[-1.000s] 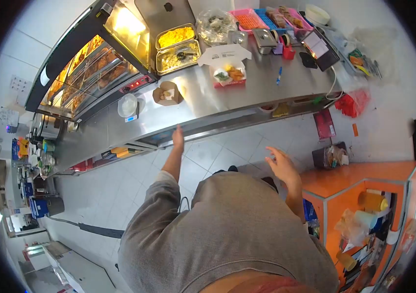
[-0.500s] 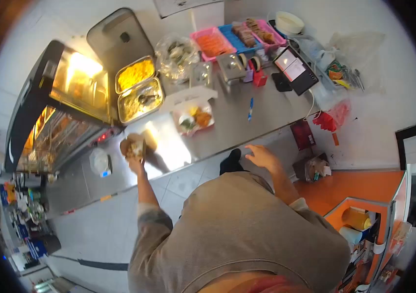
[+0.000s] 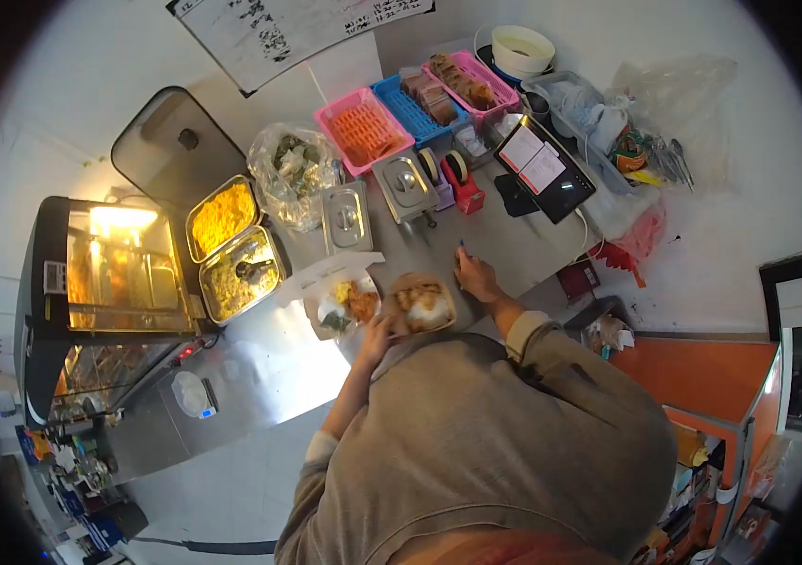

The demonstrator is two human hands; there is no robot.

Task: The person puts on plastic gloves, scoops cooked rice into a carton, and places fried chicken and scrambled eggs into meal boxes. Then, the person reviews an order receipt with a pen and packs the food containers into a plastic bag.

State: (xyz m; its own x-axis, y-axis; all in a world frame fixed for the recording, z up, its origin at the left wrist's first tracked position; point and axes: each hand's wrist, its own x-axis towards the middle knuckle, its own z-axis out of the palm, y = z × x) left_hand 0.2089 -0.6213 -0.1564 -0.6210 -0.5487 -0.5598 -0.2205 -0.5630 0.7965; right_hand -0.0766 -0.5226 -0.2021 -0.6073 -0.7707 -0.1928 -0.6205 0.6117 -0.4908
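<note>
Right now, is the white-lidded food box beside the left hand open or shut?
Open: its lid is swung back, and food shows inside.

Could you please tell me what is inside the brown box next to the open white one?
The brown box shows white food, possibly rice, nearest the person, with brown pieces beyond it. Anything beneath them, including the box's floor, is covered.

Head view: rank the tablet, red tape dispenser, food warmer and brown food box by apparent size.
Largest to smallest:
1. Food warmer
2. Tablet
3. Brown food box
4. Red tape dispenser
</note>
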